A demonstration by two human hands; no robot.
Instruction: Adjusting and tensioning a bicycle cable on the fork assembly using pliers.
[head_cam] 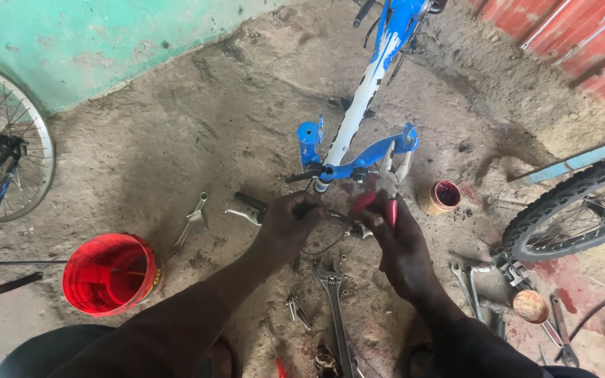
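Blue-and-white bicycle frame point(358, 105) lies on the dirt floor point(197, 133), its rear end under both hands. Left hand point(290, 222) closes around a black part there; right hand point(397, 241) grips red-handled pliers point(388, 192). An adjustable wrench point(335, 301) lies below, a red bucket point(110, 274) farther left.

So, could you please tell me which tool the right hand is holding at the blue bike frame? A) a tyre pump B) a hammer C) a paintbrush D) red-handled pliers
D: the right hand grips red-handled pliers at the blue bike frame.
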